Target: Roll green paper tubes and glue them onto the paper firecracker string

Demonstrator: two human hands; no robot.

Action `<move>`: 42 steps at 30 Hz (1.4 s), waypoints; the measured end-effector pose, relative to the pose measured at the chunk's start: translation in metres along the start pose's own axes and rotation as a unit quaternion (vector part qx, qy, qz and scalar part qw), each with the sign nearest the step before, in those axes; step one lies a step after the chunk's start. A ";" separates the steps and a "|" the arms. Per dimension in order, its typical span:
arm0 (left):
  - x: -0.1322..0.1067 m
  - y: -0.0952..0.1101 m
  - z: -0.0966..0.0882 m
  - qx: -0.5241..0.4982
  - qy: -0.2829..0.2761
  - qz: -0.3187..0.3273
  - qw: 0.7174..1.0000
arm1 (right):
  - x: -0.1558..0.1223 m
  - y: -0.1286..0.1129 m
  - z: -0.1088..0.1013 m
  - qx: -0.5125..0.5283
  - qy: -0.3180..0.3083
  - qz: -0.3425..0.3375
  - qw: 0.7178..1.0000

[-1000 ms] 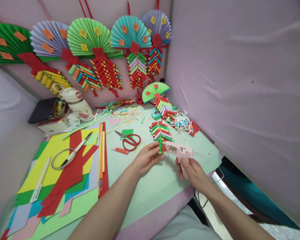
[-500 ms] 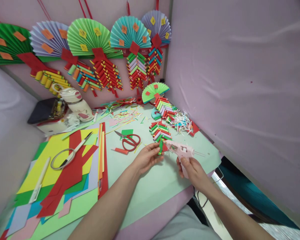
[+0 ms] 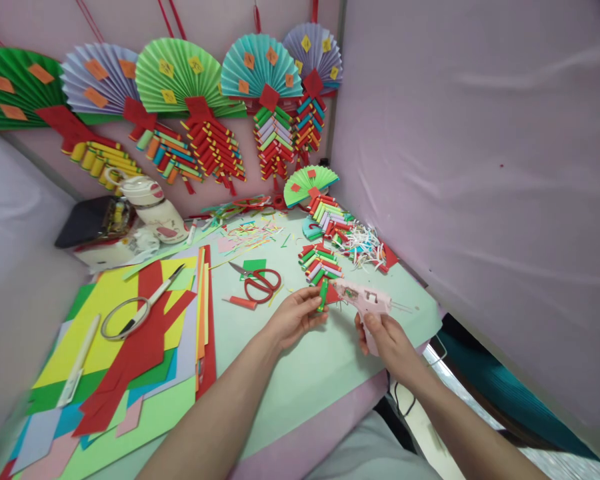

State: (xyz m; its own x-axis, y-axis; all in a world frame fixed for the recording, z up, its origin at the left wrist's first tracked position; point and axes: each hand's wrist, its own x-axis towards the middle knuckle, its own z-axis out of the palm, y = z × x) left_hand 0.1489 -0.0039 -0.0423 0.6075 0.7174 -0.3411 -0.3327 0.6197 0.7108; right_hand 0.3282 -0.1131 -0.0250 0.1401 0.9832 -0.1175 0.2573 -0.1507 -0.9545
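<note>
My left hand [image 3: 299, 312] pinches a small green paper tube [image 3: 323, 295]. My right hand [image 3: 387, 339] grips a pale-pink plastic glue gun [image 3: 369, 308].

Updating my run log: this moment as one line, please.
left hand: holds small green paper roll | right hand: holds pink plastic glue gun | gun: pointed towards roll

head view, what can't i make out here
In the head view:
Glue gun: much of its handle is hidden by the right hand; any glue at its tip is too small to tell.
Green paper roll: partly covered by the left hand.
Dark green fan: cut off by the left edge.
Yellow labels on the hanging light green fan: marks too small to read.
</note>
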 end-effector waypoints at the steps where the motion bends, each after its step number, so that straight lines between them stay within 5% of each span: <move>1: 0.000 0.000 0.000 0.000 0.001 0.001 1.000 | 0.000 0.000 0.000 0.003 0.001 0.000 1.000; 14: 0.001 0.002 0.000 -0.011 0.018 0.003 1.000 | -0.002 -0.005 -0.006 -0.052 0.040 0.024 0.998; 24: 0.002 0.003 0.000 -0.010 0.021 0.019 1.000 | 0.021 0.027 -0.061 -0.236 0.222 -0.086 0.942; 29: 0.001 0.003 0.002 -0.003 0.030 0.018 0.999 | 0.017 0.030 -0.066 -0.200 0.164 0.007 0.966; 36: 0.002 0.003 0.000 0.005 0.033 0.016 0.999 | 0.016 0.022 -0.057 -0.167 0.155 -0.004 0.974; 42: 0.003 -0.001 0.004 0.052 0.051 0.061 0.995 | 0.005 0.016 -0.043 -0.076 0.050 -0.026 0.996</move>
State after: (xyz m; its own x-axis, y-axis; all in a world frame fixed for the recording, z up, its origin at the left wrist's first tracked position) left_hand 0.1539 -0.0034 -0.0419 0.4885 0.8172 -0.3059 -0.3192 0.4937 0.8089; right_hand 0.3737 -0.1147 -0.0292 0.2149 0.9761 -0.0334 0.4067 -0.1205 -0.9056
